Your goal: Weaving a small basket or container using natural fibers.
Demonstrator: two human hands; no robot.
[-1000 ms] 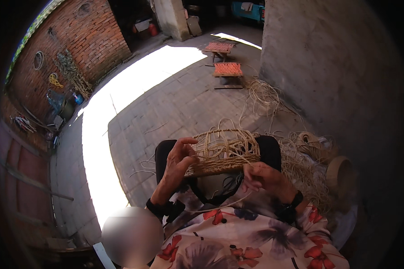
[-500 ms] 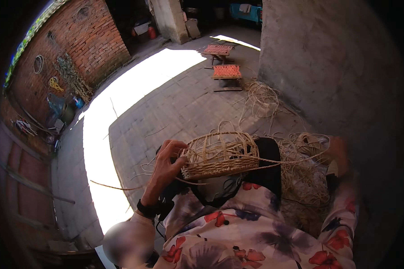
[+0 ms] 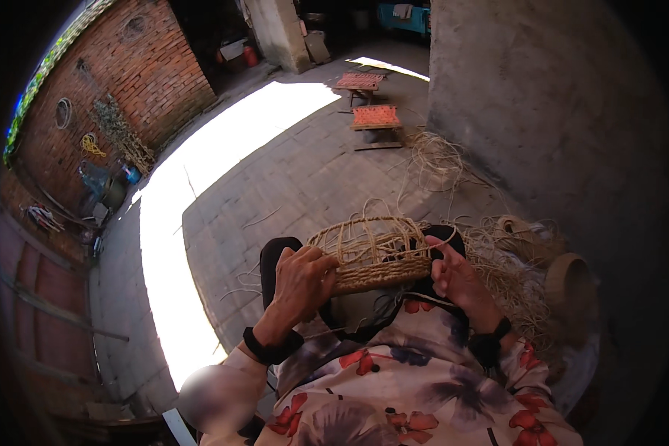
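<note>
A half-woven basket of tan twisted cord rests over my lap, tilted. Its lower band is tightly woven, and above it open cord spokes run up to a thin rim. My left hand grips the basket's left end, its fingers closed over the woven wall. At the right end, my right hand has its fingers curled around a strand of cord beside the rim; part of that strand loops above the fingers. Loose cord ends hang off to the left of the basket.
Tangled tan cord lies at my right, next to a round tan bowl-like piece. More loose cord is on the paved floor by the grey wall. Two low stools with red woven seats stand ahead. A brick wall runs along the left.
My right hand has come in from the far right, where it had a strand stretched out, to the basket's right end. The left hand has shifted right, farther over the woven wall.
</note>
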